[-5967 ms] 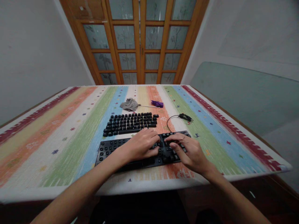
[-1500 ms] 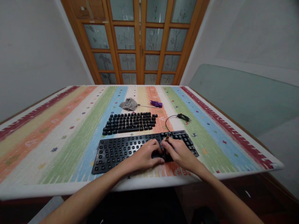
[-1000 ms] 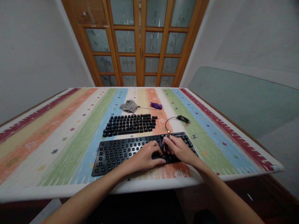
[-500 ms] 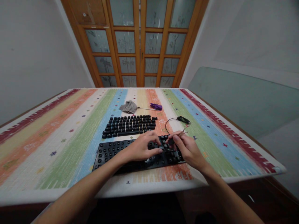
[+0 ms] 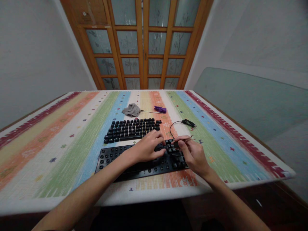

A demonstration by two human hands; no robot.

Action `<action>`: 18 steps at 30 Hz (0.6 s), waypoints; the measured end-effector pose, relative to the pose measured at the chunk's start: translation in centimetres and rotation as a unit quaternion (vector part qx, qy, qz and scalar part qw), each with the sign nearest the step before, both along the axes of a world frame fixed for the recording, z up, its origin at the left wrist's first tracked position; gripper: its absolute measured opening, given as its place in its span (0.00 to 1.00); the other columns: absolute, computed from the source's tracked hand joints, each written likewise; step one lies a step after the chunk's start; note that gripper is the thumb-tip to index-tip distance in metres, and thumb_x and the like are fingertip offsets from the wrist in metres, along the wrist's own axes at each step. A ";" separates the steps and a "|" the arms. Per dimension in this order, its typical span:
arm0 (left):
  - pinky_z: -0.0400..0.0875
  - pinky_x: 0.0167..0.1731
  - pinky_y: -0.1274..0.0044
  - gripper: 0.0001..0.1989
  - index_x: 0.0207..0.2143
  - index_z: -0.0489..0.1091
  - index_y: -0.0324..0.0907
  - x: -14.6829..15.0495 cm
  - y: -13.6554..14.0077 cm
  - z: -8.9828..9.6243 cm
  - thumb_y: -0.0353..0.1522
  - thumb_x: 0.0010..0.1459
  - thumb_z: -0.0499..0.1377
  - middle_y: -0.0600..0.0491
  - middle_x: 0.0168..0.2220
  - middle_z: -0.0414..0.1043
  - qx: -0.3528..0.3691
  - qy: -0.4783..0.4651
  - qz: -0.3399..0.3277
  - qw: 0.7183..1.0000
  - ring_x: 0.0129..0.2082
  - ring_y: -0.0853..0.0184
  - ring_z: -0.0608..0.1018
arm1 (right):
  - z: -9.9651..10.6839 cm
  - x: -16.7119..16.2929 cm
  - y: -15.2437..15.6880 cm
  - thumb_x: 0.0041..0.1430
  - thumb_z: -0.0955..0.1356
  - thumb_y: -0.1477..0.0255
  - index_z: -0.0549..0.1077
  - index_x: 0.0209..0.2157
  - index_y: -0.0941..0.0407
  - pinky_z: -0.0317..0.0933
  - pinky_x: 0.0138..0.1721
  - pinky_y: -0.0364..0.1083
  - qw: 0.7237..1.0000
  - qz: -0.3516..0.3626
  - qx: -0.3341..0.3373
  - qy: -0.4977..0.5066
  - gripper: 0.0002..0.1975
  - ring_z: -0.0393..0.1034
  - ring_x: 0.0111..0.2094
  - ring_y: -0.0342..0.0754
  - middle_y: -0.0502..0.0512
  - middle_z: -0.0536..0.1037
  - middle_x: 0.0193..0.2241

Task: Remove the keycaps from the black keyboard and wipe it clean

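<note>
A black keyboard (image 5: 141,172) lies near the table's front edge, its left and middle part bare of keycaps while keys remain at the right end. My left hand (image 5: 150,147) rests over its right-middle part, thumb and fingers apart, hiding some of it. Over the right end, my right hand (image 5: 193,152) is closed on a small dark tool (image 5: 176,145) with thin brown ends sticking out above the fingers; its exact kind does not show. Behind the keyboard, loose black keycaps (image 5: 131,130) lie in rows, with a long space bar at the front.
A crumpled grey cloth (image 5: 131,110) and a purple bundle (image 5: 160,109) lie farther back, with a thin rod between them. The bundled black cable (image 5: 188,123) lies beyond my right hand. A striped cloth (image 5: 79,141) covers the table; glass-paned doors (image 5: 144,51) stand behind.
My left hand has lifted slightly and its fingers have drawn up a little. The right hand has shifted slightly left, still gripping the tool. The view has tilted slightly.
</note>
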State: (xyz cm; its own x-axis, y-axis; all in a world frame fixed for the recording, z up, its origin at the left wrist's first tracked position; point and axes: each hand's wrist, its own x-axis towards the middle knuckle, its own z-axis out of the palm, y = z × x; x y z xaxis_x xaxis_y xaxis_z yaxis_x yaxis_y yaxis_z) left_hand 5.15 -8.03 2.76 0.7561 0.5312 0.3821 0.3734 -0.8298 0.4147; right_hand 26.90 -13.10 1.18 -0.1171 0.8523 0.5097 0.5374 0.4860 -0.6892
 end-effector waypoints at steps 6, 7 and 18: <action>0.68 0.53 0.66 0.06 0.42 0.69 0.39 0.2 0.3 0.3 0.31 0.66 0.55 0.42 0.53 0.62 0.026 -0.044 -0.036 0.998 0.51 0.60 0.70 | 1.1 0.9 0.2 0.69 0.60 0.55 0.74 0.39 0.55 0.68 0.35 0.48 1.000 0.007 -0.002 0.007 0.20 0.74 0.30 0.49 0.58 0.80 0.34; 0.68 0.54 0.66 0.06 0.42 0.69 0.40 0.2 0.4 0.2 0.32 0.66 0.55 0.43 0.53 0.61 0.018 -0.060 -0.031 0.998 0.52 0.60 0.70 | 1.2 1.0 0.2 0.68 0.60 0.54 0.74 0.38 0.55 0.68 0.32 0.47 0.999 0.007 -0.014 0.030 0.20 0.74 0.29 0.49 0.58 0.80 0.34; 0.70 0.53 0.60 0.07 0.43 0.68 0.39 0.4 1.0 -0.9 0.31 0.66 0.54 0.40 0.55 0.65 0.093 -0.003 -0.020 0.995 0.54 0.56 0.70 | 0.6 0.5 0.2 0.70 0.59 0.60 0.74 0.41 0.54 0.67 0.46 0.51 0.997 0.028 0.022 -0.068 0.17 0.76 0.42 0.53 0.59 0.81 0.39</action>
